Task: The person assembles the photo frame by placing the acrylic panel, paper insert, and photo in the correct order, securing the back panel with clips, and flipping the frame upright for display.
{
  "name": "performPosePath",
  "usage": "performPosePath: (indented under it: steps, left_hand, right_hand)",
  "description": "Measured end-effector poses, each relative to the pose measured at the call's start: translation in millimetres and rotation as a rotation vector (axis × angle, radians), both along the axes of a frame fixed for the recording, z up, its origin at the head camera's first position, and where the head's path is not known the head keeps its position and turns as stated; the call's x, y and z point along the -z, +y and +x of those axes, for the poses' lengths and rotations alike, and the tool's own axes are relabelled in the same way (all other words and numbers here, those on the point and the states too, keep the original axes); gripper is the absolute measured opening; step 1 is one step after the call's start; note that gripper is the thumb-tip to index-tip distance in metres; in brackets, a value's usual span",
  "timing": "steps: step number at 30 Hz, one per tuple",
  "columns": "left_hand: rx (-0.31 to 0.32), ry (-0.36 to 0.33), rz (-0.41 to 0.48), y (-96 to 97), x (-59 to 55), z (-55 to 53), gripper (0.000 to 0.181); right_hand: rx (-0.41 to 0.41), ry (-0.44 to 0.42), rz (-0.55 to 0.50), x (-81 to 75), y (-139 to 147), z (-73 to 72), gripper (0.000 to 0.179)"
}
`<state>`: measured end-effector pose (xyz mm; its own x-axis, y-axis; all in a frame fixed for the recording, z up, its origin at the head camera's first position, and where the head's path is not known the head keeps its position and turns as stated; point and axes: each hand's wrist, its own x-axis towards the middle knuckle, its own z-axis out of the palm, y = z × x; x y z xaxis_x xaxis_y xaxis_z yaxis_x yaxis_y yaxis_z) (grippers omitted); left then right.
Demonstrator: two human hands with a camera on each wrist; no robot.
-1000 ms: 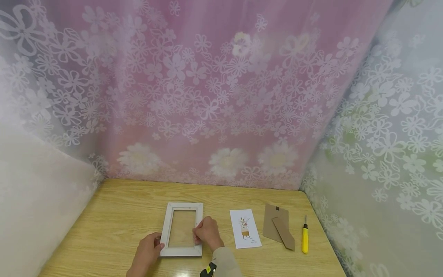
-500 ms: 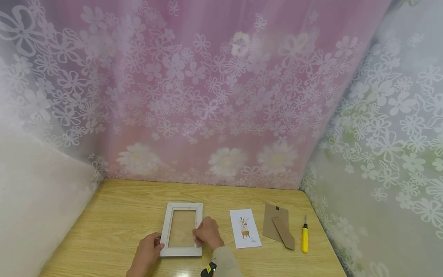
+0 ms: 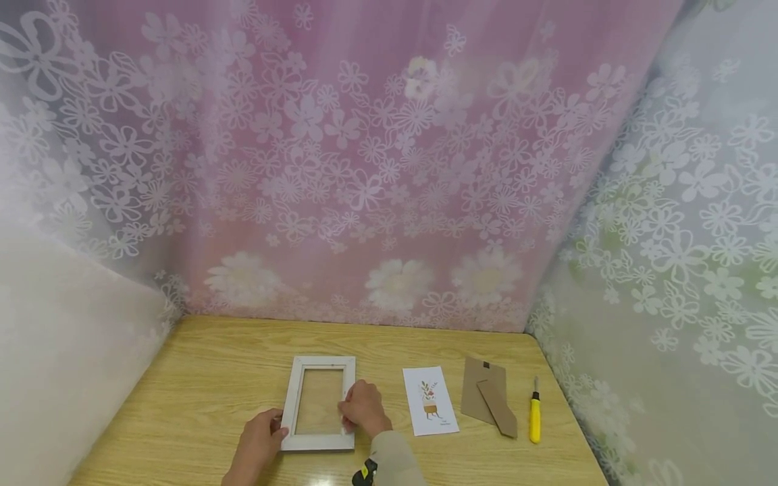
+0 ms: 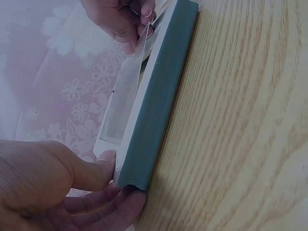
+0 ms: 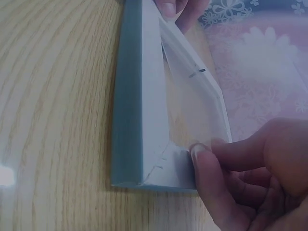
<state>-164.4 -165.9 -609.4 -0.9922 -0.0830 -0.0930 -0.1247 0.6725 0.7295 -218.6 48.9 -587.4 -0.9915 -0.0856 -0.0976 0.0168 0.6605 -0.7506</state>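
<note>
A picture frame (image 3: 293, 401) lies on the table with its white side up; its outer side (image 4: 159, 96) shows green in the left wrist view. My left hand (image 3: 260, 439) grips the frame's near left corner, thumb on top and fingers beneath the edge. At the frame's right side, my right hand (image 3: 365, 407) pinches a clear sheet (image 4: 124, 103) between thumb and fingers. The sheet sits in the frame's opening, tilted, with its pinched edge raised above the rail. A small dark metal tab (image 5: 197, 72) sticks out from the frame's inner edge.
To the right lies a white card (image 3: 430, 401) printed with a plant drawing. Beyond it is a brown backing board (image 3: 477, 388) with a stand leg (image 3: 498, 408). A yellow-handled screwdriver (image 3: 535, 418) lies near the table's right edge. Floral curtains surround the wooden table (image 3: 200, 378).
</note>
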Motion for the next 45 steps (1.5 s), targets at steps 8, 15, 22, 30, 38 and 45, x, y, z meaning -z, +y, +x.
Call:
performPosePath:
  steps: [8, 15, 22, 30, 38, 45]
  left_hand:
    - [0.006, -0.011, -0.016, 0.8, -1.1, -0.3, 0.035]
    - [0.008, -0.025, -0.021, 0.7, -2.2, -0.1, 0.035]
    - [0.001, -0.014, -0.020, -0.2, -1.6, 0.5, 0.035]
    - [0.015, 0.000, -0.026, 0.3, -1.6, 0.7, 0.035]
    - [0.000, -0.024, -0.022, 1.7, -5.2, 1.4, 0.035]
    - [0.000, -0.027, -0.007, 1.6, -5.1, 0.7, 0.035]
  right_hand:
    - [-0.006, -0.009, 0.125, 3.6, -2.4, -3.9, 0.033]
    - [0.004, -0.029, 0.161, 2.8, -5.4, -4.7, 0.035]
    - [0.008, -0.030, 0.130, -1.2, -6.4, -2.2, 0.036]
    - [0.024, -0.033, 0.104, 2.6, -7.7, 0.3, 0.037]
    - [0.033, -0.041, 0.105, 2.2, -8.2, -1.9, 0.038]
    - [0.011, -0.024, 0.147, -1.4, -8.6, -0.8, 0.040]
